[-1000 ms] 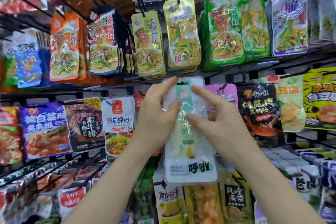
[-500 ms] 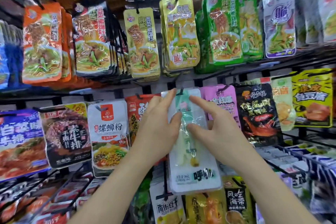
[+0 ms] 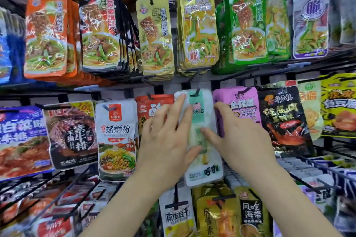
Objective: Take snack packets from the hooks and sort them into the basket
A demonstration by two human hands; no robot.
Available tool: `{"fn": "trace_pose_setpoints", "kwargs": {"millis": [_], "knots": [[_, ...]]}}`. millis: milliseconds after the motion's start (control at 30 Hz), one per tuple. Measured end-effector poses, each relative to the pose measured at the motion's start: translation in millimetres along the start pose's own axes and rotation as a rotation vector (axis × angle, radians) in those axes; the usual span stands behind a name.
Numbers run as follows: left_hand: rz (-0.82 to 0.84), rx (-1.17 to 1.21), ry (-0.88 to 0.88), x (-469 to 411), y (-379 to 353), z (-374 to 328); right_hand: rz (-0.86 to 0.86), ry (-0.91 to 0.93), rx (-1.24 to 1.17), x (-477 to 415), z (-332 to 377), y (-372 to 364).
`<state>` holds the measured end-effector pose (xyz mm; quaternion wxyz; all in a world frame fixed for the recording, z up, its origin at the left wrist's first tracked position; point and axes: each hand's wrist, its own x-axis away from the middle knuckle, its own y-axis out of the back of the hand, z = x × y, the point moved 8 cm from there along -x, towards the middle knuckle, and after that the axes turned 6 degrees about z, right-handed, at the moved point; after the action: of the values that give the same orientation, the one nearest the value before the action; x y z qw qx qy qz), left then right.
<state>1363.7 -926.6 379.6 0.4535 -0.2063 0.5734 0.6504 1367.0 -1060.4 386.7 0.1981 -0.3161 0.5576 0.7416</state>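
A white snack packet with a pale green centre strip [image 3: 204, 173] hangs in the middle row of the rack, its top hole at a black hook [image 3: 196, 91]. My left hand [image 3: 165, 140] holds its left edge, thumb pressed on the front and fingers spread along the side. On the right edge sits my right hand [image 3: 238, 140], thumb across the green strip. Both hands pinch the same packet. No basket is in view.
Close neighbours are a red packet [image 3: 152, 106] on the left and a purple packet [image 3: 240, 102] on the right. Yellow packets [image 3: 200, 31] hang just above. Black hook rods [image 3: 176, 196] stick out of the lower row, below my wrists.
Both hands have pushed the white packet away from me toward the rack, so its top now meets the hook. My view has shifted left and closer.
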Motion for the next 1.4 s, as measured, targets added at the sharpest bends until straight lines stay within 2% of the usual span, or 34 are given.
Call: {"fn": "trace_pose_setpoints", "kwargs": {"millis": [200,267,433,667,767,867,933,1033,1133,1267,1400], "knots": [[0.133,-0.122,-0.038,-12.7,-20.2,1.2,0.001,-0.010,-0.090,-6.1,-0.7,-15.9],[0.149,-0.090,-0.044,-16.0,-23.5,2.4,-0.003,0.019,-0.139,-4.8,-1.1,-21.2],[0.030,0.183,-0.123,-2.1,-15.9,12.1,-0.113,0.052,-0.413,19.0,-0.4,-7.8],[-0.102,0.413,-0.188,39.3,-2.7,21.1,-0.199,-0.136,-0.743,82.8,-7.8,14.4],[-0.209,0.611,-0.260,58.9,15.3,6.3,-0.172,-0.185,-0.727,114.6,-13.2,19.6],[-0.244,0.833,-0.402,85.8,31.9,-28.0,-0.108,-0.252,-0.589,155.1,-22.9,24.0],[-0.162,0.974,-0.506,106.0,33.5,-65.4,-0.068,-0.304,-0.379,189.3,-32.8,31.6],[0.003,1.113,-0.597,140.9,24.5,-128.1,0.091,-0.410,-0.106,246.5,-45.6,37.3],[0.177,1.234,-0.678,180.9,16.8,-193.5,0.189,-0.586,-0.052,317.9,-59.3,44.3],[0.352,1.279,-0.793,241.8,18.2,-276.3,0.313,-0.894,0.064,439.9,-79.3,55.0],[0.641,1.332,-0.876,331.7,31.8,-349.0,0.326,-1.251,0.056,599.1,-79.6,76.3]]}}
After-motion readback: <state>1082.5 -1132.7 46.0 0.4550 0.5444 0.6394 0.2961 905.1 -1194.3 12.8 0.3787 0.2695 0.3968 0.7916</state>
